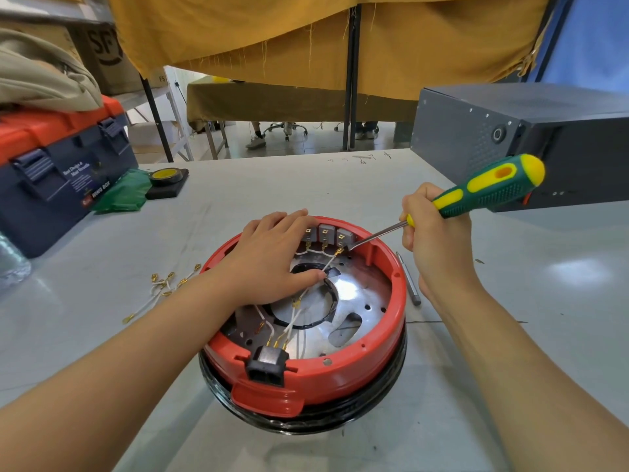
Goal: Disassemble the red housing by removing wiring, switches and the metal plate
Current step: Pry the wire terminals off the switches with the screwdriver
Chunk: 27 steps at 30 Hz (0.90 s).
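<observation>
Glossy red plastic housing (pixel 340 376) round a shiny perforated metal plate (pixel 357 298), beside it a matt grey tabletop (pixel 238 185), behind it frayed mustard cloth (pixel 306 39).

We see our two forearms reaching in from the bottom corners of the view, both bare from the edge of the picture to the wrist, with no sleeve showing on either. Our left hand (pixel 272 253) wears no glove, ring or watch. Our right hand (pixel 437 233) is equally bare, its wrist free of any band or strap. Our fingernails look short and unpainted.
</observation>
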Each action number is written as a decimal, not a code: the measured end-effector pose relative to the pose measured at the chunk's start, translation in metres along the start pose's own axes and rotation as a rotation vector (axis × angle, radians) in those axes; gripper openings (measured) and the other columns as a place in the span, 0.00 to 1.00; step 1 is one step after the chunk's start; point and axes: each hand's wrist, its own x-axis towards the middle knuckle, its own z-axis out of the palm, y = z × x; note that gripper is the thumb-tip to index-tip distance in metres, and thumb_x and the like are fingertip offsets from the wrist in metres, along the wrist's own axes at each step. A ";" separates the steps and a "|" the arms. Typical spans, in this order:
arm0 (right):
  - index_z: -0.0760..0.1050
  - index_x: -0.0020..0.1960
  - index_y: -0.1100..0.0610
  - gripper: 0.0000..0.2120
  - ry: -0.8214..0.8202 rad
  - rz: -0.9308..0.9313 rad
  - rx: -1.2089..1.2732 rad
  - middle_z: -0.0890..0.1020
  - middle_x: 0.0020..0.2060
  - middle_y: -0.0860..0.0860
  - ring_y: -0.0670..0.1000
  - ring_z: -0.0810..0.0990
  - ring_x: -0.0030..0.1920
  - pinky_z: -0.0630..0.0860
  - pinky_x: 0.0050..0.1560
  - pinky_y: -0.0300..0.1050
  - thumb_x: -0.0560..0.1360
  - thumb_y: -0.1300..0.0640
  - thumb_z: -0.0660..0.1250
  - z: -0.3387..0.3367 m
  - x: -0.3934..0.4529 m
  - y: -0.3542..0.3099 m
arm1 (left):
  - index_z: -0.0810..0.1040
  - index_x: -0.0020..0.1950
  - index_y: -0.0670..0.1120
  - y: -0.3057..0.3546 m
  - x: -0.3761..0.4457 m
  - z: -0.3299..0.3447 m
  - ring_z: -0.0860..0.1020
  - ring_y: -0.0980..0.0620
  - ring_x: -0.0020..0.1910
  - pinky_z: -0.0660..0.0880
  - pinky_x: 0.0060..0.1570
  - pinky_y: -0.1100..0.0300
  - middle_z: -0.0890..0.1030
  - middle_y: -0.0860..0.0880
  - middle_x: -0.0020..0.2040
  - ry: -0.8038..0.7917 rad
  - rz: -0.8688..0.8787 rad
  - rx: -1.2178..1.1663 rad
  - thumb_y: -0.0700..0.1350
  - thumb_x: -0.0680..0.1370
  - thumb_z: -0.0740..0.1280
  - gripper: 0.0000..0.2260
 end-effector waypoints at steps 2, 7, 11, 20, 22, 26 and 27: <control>0.63 0.22 0.50 0.14 -0.002 -0.004 0.002 0.63 0.20 0.44 0.44 0.62 0.24 0.60 0.24 0.31 0.65 0.58 0.61 0.000 0.000 0.001 | 0.55 0.74 0.55 0.000 0.000 0.000 0.55 0.48 0.74 0.53 0.71 0.48 0.55 0.53 0.77 0.004 0.003 0.001 0.65 0.73 0.61 0.33; 0.64 0.24 0.49 0.14 -0.080 -0.058 -0.051 0.63 0.22 0.45 0.45 0.61 0.25 0.60 0.25 0.34 0.66 0.57 0.62 -0.005 0.003 0.000 | 0.56 0.73 0.54 0.000 0.000 0.001 0.55 0.48 0.74 0.54 0.71 0.48 0.55 0.53 0.77 0.008 0.002 0.001 0.65 0.73 0.61 0.33; 0.64 0.25 0.50 0.13 -0.120 -0.069 -0.044 0.63 0.22 0.48 0.47 0.61 0.26 0.60 0.25 0.37 0.67 0.56 0.62 -0.007 0.005 -0.001 | 0.56 0.73 0.54 0.000 -0.001 0.001 0.55 0.47 0.74 0.54 0.71 0.48 0.55 0.53 0.77 0.009 0.001 0.005 0.65 0.73 0.61 0.33; 0.64 0.26 0.51 0.14 -0.185 -0.061 -0.049 0.63 0.21 0.44 0.45 0.61 0.24 0.60 0.24 0.34 0.68 0.57 0.62 -0.010 0.007 -0.002 | 0.57 0.72 0.54 0.001 0.000 0.000 0.55 0.48 0.74 0.54 0.71 0.49 0.55 0.53 0.77 0.003 0.000 0.005 0.64 0.73 0.61 0.31; 0.63 0.25 0.51 0.13 -0.156 -0.026 -0.015 0.62 0.22 0.46 0.45 0.59 0.24 0.58 0.23 0.34 0.67 0.58 0.61 -0.009 0.006 -0.001 | 0.58 0.72 0.54 0.001 0.000 0.000 0.55 0.48 0.74 0.54 0.71 0.49 0.55 0.53 0.77 0.003 0.002 0.001 0.64 0.73 0.61 0.31; 0.62 0.23 0.50 0.15 -0.092 0.013 0.051 0.62 0.21 0.45 0.45 0.58 0.22 0.56 0.23 0.34 0.66 0.59 0.61 -0.005 0.006 0.001 | 0.60 0.69 0.54 0.002 0.000 0.000 0.55 0.48 0.74 0.54 0.70 0.49 0.56 0.53 0.77 0.007 0.005 -0.009 0.63 0.74 0.62 0.28; 0.62 0.23 0.50 0.15 -0.081 0.017 0.054 0.62 0.21 0.45 0.45 0.58 0.22 0.56 0.23 0.34 0.66 0.60 0.60 -0.004 0.006 0.001 | 0.61 0.68 0.54 0.002 0.000 0.000 0.56 0.48 0.74 0.54 0.70 0.50 0.56 0.53 0.77 0.010 0.005 -0.013 0.63 0.74 0.62 0.27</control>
